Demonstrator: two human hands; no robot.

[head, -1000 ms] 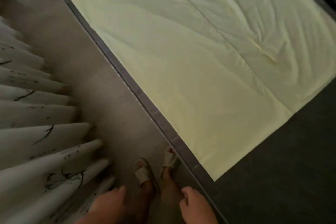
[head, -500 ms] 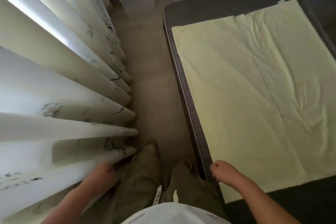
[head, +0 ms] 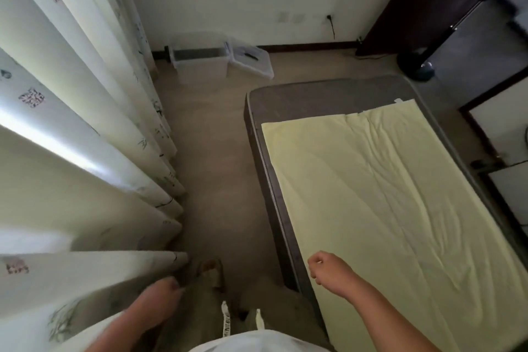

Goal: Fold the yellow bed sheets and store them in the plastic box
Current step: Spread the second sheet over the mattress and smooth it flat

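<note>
So, yellow sheet (head: 385, 208) flat on bed (head: 314, 94).
Right hand (head: 328, 270) grip curled, holding nothing, just above sheet's near corner; left hand (head: 155, 303) blurry, can't tell.

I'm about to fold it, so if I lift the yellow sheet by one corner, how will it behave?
The sheet will probably go limp and drape, since soft creases run across it. It looks thin and lies flat on the mattress, so it is likely light. A lifted corner may drag the rest along.

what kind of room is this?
Most likely a bedroom. A mattress carries a spread yellow sheet, long curtains hang on the left, and clear plastic boxes stand against the far wall.
</note>
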